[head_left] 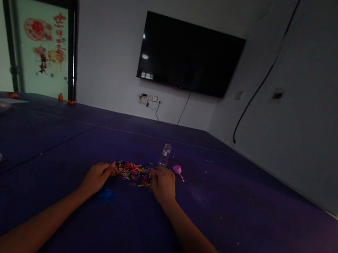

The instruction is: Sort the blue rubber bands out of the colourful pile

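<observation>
Bottle [164, 154], pink cap [177, 170] just beyond bands [133, 171]

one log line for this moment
left hand: fingers at left edge of coloured band pile | right hand: on pile's right edge | blue clump: by left hand | bottle, pink cap: behind pile

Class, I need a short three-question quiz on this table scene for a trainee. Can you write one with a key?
1. True or false: the bottle stands upright behind the bands.
2. What lies by the right hand? A) pink cap B) scissors C) spoon
3. Which hand is nearer the blue heap?

Key: 1 true; 2 A; 3 the left hand.
</observation>
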{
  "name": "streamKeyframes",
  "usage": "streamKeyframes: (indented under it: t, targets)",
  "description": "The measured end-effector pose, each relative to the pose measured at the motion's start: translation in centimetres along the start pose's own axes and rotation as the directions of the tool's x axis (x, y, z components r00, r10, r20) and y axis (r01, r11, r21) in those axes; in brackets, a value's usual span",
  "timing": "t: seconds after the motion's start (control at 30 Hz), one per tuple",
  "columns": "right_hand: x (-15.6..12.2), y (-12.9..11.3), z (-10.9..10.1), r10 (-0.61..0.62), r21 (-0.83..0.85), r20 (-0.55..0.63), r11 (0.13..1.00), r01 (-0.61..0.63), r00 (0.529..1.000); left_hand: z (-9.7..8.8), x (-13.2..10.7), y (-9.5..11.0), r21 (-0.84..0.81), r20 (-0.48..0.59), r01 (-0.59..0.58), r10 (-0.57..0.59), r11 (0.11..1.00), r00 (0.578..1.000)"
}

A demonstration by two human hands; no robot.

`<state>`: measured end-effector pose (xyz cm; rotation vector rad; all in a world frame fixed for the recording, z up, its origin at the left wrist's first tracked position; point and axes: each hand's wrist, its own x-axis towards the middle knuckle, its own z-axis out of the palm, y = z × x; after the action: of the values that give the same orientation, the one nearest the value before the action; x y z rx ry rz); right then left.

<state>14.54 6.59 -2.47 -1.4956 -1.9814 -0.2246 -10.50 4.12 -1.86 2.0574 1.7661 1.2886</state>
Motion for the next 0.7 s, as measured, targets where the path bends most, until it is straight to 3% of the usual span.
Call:
streamKeyframes:
  t: [0.1,0.2,0.27,0.5,0.7]
  targets:
    - [0.0,-0.4,0.1,-0.176,0.111,0.047,0.979,0.170,0.983,0.0,0.0,0.1,-0.011,0.005,0.003,-0.003,1.000,1.000]
    - [-0.3,-1.2,0.3,-0.418,0.193,0.129,0.900,0.391,0.899,-0.1,-0.1,0.3,-0.013,0.003,0.011,-0.011,1.000,1.000]
    - [-0.5,-1.5,0.4,-0.500,0.203,0.175,0.861,0.465,0.848,-0.1,-0.1,0.3,-0.014,0.001,0.010,-0.010,1.000,1.000]
    - [-0.5,-1.4,0.5,-0.501,0.176,0.283,0.865,0.469,0.818,0.1,0.0,0.1,-0.015,0.000,-0.006,0.006,1.000,1.000]
    - [-0.4,-1.2,1.0,-0.488,0.173,0.286,0.873,0.457,0.825,0.1,0.0,0.1,-0.006,0.006,-0.009,0.009,1.000,1.000]
